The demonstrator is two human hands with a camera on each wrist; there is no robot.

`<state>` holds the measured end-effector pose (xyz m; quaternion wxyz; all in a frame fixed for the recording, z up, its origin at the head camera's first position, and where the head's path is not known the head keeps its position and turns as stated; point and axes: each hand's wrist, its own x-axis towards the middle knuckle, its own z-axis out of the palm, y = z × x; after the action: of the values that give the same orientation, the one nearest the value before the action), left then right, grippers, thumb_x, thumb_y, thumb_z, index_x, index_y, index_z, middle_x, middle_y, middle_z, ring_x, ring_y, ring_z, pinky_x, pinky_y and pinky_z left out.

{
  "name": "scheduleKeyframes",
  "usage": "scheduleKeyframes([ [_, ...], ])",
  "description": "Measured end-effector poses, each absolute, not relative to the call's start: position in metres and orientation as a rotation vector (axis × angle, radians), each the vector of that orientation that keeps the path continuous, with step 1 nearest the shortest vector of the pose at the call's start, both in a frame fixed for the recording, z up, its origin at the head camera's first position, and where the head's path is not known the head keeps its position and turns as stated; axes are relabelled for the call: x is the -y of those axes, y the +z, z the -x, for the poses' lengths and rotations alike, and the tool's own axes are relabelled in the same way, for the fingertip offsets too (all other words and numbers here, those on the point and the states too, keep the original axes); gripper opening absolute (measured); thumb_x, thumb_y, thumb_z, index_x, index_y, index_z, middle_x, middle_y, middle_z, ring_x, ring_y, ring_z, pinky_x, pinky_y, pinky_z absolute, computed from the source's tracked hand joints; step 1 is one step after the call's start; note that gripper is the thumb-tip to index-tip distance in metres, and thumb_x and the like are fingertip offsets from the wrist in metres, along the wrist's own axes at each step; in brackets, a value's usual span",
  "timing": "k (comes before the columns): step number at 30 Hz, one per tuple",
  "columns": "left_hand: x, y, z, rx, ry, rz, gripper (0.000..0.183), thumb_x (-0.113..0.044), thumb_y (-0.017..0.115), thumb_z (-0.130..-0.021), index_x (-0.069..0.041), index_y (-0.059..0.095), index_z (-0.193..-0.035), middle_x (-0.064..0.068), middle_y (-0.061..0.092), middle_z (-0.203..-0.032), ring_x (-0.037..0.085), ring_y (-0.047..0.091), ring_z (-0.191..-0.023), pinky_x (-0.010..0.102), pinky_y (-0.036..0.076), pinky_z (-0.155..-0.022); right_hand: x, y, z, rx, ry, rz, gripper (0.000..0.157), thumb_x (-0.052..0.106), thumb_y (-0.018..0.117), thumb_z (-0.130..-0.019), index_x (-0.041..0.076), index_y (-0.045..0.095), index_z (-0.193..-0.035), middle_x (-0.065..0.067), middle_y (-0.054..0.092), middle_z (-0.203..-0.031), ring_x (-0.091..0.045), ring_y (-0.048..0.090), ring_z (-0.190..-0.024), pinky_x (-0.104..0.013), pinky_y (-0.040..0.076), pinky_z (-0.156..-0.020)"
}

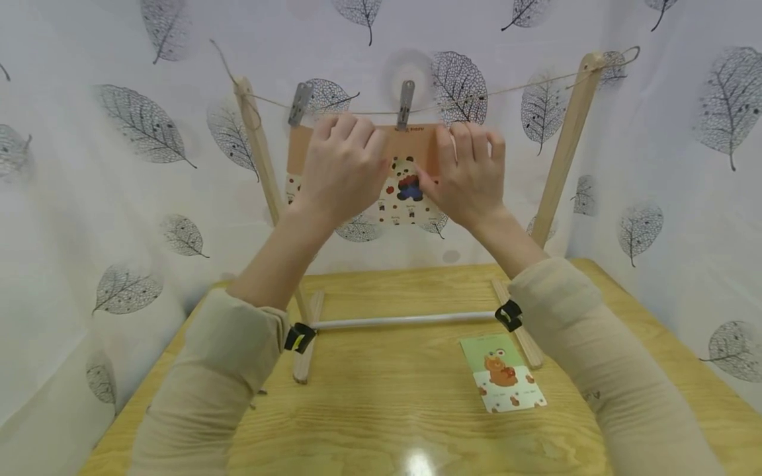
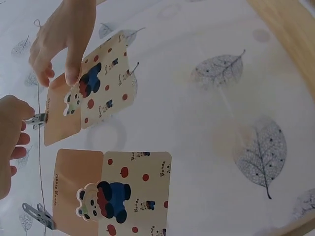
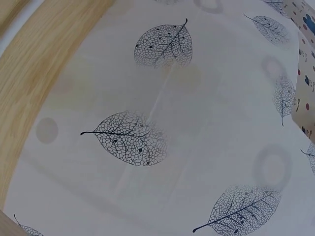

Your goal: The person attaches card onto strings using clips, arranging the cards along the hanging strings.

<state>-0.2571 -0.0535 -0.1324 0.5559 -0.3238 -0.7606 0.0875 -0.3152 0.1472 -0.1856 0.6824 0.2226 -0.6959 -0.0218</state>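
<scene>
Two orange and cream cards with a panda printed on them, a left card [image 2: 138,191] and a right card [image 2: 106,78], hang side by side at a string. A metal clip [image 1: 300,104] grips the top of the left one; another metal clip [image 1: 406,104] is at the middle of the right one's top edge. My right hand [image 1: 473,168] pinches the right card near its upper right corner, thumb in front. My left hand [image 1: 345,158] is raised before the cards, fingers bent, thumb close to the right card's clip; I cannot tell whether it holds anything.
The string [image 1: 518,87] runs between two wooden posts [image 1: 568,139], whose feet a white rod [image 1: 411,320] joins. A green and white card with an orange bear [image 1: 503,373] lies on the wooden table [image 1: 381,410]. Behind hangs a leaf-patterned white curtain [image 1: 178,132].
</scene>
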Motion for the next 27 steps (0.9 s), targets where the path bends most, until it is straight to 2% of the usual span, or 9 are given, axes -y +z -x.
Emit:
scheduleKeyframes([
  [4,0.055,-0.14,0.261,1.756,0.216,0.79,0.023,-0.017,0.046,-0.091,-0.002,0.059,-0.081,0.012,0.063,-0.084,0.029,0.054,-0.083,0.039,0.038,-0.079,-0.15,-0.191,0.315,1.573,-0.055,-0.504,0.053,0.04,0.055,-0.085,0.0,0.047,-0.12,-0.017,0.05,-0.107,-0.034,0.045,-0.098,-0.046,0.033,-0.085],
  [11,0.062,-0.154,0.263,1.763,0.259,0.814,0.021,-0.022,0.062,-0.084,-0.002,0.061,-0.083,0.012,0.062,-0.084,0.029,0.055,-0.083,0.039,0.039,-0.08,-0.157,-0.203,0.31,1.571,-0.069,-0.535,0.052,0.035,0.06,-0.081,0.001,0.048,-0.119,-0.017,0.05,-0.106,-0.034,0.046,-0.097,-0.047,0.034,-0.082],
  [14,0.069,-0.162,0.261,1.777,0.277,0.812,0.022,-0.023,0.064,-0.083,-0.001,0.061,-0.085,0.012,0.062,-0.085,0.029,0.055,-0.085,0.04,0.039,-0.08,-0.164,-0.211,0.308,1.584,-0.065,-0.556,0.051,0.034,0.06,-0.081,0.001,0.049,-0.118,-0.017,0.05,-0.105,-0.034,0.046,-0.097,-0.047,0.034,-0.081],
  [27,0.097,-0.207,0.257,1.787,0.218,0.865,0.02,-0.019,0.064,-0.081,0.001,0.06,-0.08,0.015,0.062,-0.082,0.031,0.057,-0.08,0.043,0.042,-0.078,-0.203,-0.267,0.29,1.644,-0.072,-0.672,0.044,0.034,0.047,-0.086,-0.004,0.055,-0.106,-0.019,0.053,-0.098,-0.037,0.049,-0.088,-0.05,0.034,-0.073],
])
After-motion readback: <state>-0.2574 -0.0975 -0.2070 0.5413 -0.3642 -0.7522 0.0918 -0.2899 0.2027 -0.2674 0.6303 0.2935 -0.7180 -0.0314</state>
